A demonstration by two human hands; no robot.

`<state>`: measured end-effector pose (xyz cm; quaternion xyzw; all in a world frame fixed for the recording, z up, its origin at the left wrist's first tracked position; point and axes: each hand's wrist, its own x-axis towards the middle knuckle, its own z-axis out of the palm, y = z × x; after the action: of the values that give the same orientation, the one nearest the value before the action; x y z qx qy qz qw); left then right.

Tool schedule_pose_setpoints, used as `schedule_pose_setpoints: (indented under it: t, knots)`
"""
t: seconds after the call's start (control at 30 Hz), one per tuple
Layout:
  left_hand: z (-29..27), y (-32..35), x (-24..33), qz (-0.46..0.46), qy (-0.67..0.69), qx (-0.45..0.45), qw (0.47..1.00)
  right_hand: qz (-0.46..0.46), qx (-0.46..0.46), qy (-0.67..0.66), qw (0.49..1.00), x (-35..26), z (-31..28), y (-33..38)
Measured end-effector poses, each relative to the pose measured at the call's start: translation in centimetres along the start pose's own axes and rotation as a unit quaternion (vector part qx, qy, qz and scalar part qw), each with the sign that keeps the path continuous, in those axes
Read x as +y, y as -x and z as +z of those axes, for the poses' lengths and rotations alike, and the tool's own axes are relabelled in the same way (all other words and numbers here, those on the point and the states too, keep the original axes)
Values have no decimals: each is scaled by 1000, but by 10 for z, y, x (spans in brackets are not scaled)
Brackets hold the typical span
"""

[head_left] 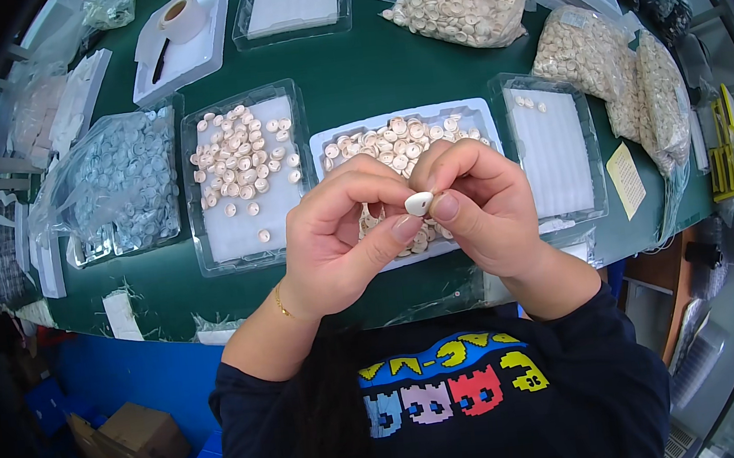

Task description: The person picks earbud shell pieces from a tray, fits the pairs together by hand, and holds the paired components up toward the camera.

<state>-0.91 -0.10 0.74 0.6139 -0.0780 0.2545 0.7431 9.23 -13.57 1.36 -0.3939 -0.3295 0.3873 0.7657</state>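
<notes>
In front of my chest, a small white round plastic piece [419,204], domed like a cap, is held between the fingertips of both hands. My left hand [332,237] pinches its left side with thumb and forefinger. From the other side, the thumb and fingers of my right hand [492,209] close on it. Below and behind the hands lies a white tray [479,121] heaped with cream-coloured round pieces [389,143], partly hidden by my fingers. Left of it, a clear plastic tray [232,241] with a pale liner holds many similar pieces [239,157].
A lined clear tray [561,159] at right carries several white pieces [530,104]. A bag of bluish pieces [125,178] lies left; bags of cream pieces [464,4] sit at the back and right. A tape roll [182,18] and black knife [161,61] rest in a far tray.
</notes>
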Motion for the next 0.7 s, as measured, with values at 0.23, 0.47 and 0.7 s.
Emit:
schedule_pose_setpoints:
  t: [0.23, 0.47, 0.7]
  knots:
    - [1, 1, 2, -169, 240, 6, 956, -65, 6, 61, 996, -2, 6, -3]
    - [-1, 2, 0, -232, 307, 25, 923, -107, -22, 185, 977, -5, 2, -3]
    - [-1, 3, -1, -221, 332, 17, 917, -112, -13, 226, 968, -7, 3, -3]
